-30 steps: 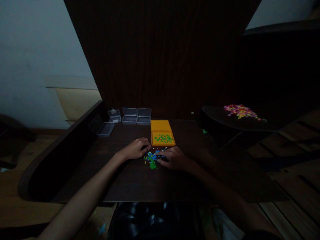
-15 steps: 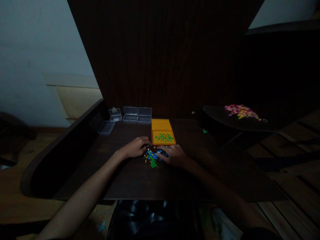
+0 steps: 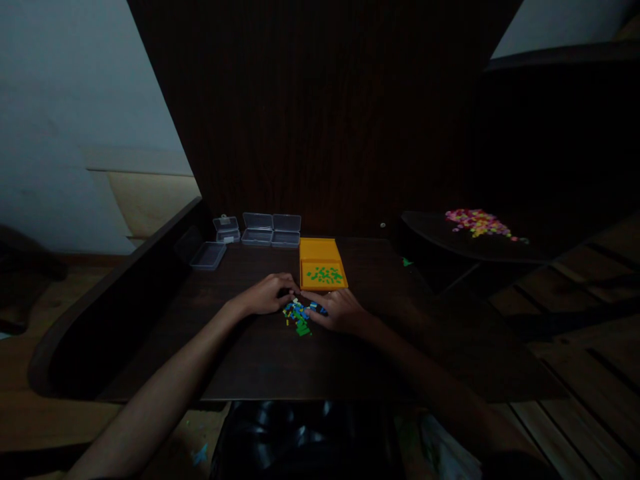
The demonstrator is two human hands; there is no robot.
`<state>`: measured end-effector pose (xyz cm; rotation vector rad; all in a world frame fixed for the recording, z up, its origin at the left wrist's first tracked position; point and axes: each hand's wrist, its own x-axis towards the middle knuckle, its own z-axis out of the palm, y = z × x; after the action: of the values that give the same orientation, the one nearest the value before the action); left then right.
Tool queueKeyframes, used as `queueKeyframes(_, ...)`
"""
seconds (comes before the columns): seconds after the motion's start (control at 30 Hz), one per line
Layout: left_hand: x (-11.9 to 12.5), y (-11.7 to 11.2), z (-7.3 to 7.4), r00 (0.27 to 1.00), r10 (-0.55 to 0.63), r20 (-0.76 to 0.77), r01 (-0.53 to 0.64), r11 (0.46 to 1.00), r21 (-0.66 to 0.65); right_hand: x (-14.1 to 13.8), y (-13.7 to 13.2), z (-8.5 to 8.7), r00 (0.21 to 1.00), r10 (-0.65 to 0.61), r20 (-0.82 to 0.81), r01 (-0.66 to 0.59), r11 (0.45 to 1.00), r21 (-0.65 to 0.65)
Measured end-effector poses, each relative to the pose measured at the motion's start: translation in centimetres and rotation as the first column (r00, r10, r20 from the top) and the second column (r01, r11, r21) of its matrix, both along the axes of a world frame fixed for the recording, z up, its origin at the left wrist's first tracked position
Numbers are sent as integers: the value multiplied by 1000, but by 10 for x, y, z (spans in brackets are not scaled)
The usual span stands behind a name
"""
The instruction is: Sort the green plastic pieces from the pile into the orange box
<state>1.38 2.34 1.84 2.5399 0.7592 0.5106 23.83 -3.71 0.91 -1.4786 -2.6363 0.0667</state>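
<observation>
A small heap of loose toy building bricks (image 3: 302, 327), in green, blue, yellow and white, lies on the dark table between my hands. At its far left edge rests my left hand (image 3: 270, 295), fingers bent but apart and no piece visible in them. From the right, my right hand (image 3: 340, 311) reaches over the heap with its index finger stretched toward the left fingertips and its thumb low by the blue bricks. Just beyond the hands stands an open yellow box (image 3: 320, 249), with green pieces (image 3: 326, 275) scattered in its near half.
Clear plastic cases (image 3: 271, 238) with raised lids stand along the back of the table (image 3: 250, 367), with a smaller case (image 3: 228, 233) and a shallow clear tray (image 3: 208, 256) to their left. On a side shelf at right lies a pile of colourful beads (image 3: 479, 223).
My right hand has shifted left, its index finger now close to my left fingertips. The left hand stays nearly in place. The whole view has moved slightly.
</observation>
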Motion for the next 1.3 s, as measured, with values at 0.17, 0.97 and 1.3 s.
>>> queueKeyframes(0.17,3,-2,0,1000,-6,-14,6,1000,-1,-1,-1,-3,998,61,-15,-60,997,42)
queueKeyframes(0.97,8,-8,2,996,25,-91,-22,999,29,3,1,7,989,-118,87,119,993,-5)
queueKeyframes(1.3,8,-9,3,1000,-12,-1,12,1000,28,2,-2,-1,987,131,-97,-130,991,19)
